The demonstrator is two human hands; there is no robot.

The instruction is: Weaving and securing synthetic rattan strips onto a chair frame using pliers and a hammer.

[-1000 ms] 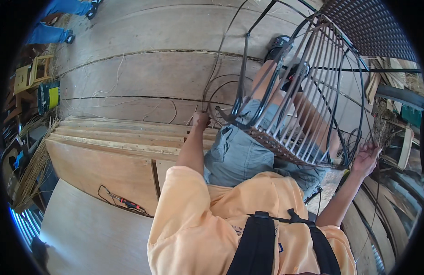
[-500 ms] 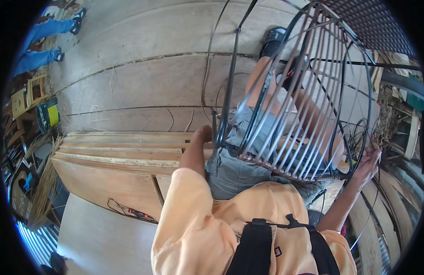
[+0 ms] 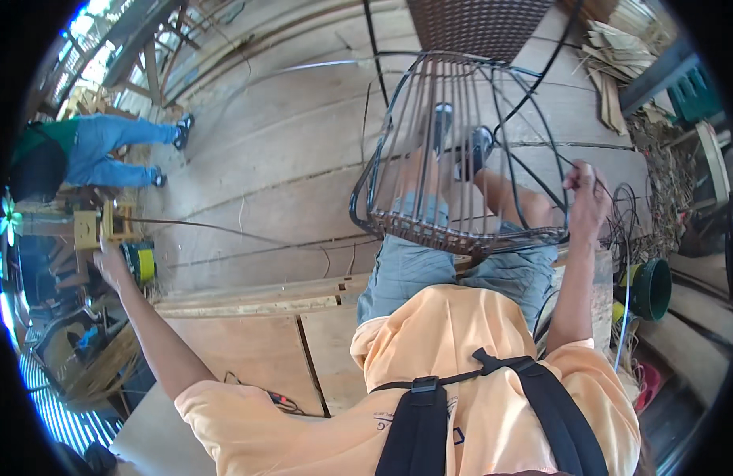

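Note:
Over my knees rests a dark metal chair frame [image 3: 358, 194], with brown flat strands [image 3: 449, 143] strung lengthwise across it and a woven band [image 3: 438, 232] at its near edge. My left hand [image 3: 109, 258] is stretched far out to the left, its fingers closed at the end of a long brown strand [image 3: 216, 228] that runs back toward the frame. By the frame's right side, my right hand [image 3: 588, 194] is raised with its fingers curled together on a thin dark strand. The fingertips are small and partly hidden.
Wooden panels [image 3: 239, 341] lie at my left, with a red-handled tool [image 3: 283, 399] on them. A green bucket [image 3: 650, 289] stands at right beside coiled strands [image 3: 624, 210]. Another person's legs in jeans [image 3: 116, 151] show at far left, near a small wooden stool [image 3: 122, 220].
My left hand has swung from beside the frame far out to the left, drawing the strand out. The frame now sits farther from my body. My right hand has moved up and forward.

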